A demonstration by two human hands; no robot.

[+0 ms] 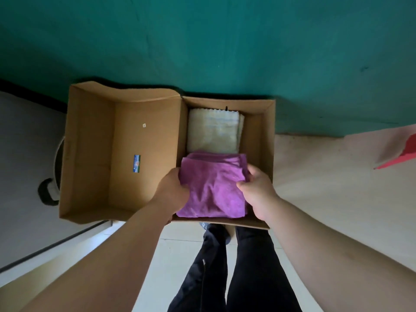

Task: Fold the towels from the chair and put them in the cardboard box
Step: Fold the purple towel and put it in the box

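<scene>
Room: pale tiled floor (180, 255) under you, a teal wall (202, 41) straight ahead beyond the box, and a light, bare surface (326, 188) to your right.
Your legs: black trousers (225, 278) show at the bottom of the view, your feet tucked just under the near edge of the box.
Left hand (173, 190): your fingers are curled around the left edge of the purple towel (213, 188), thumb on top, gripping it.
Right hand (254, 188): you are pinching the right edge of the same towel, thumb lying across its top face and fingers wrapped round its side.
Purple towel: folded into a thick rectangle and held between both your hands inside the near half of the cardboard box (267, 136). Its far edge overlaps the near edge of the white towel (213, 131). Whether it already rests on the bottom of the box, you cannot tell.
White towel: folded, lying flat in the far half of the box, against the left wall, with a gap of bare cardboard on its right.
Cardboard box: open, its back against the teal wall.
Box lid (135, 154): a wide tray-shaped lid folded open to the left, touching the box, inside face up, with a small blue sticker (136, 163) and a tiny white label (144, 125) on it.
Left of the lid: a dark object with a black handle (47, 190), mostly hidden behind the cardboard.
Far right: a red corner of something (403, 156) at the picture's edge, well apart from the box.
</scene>
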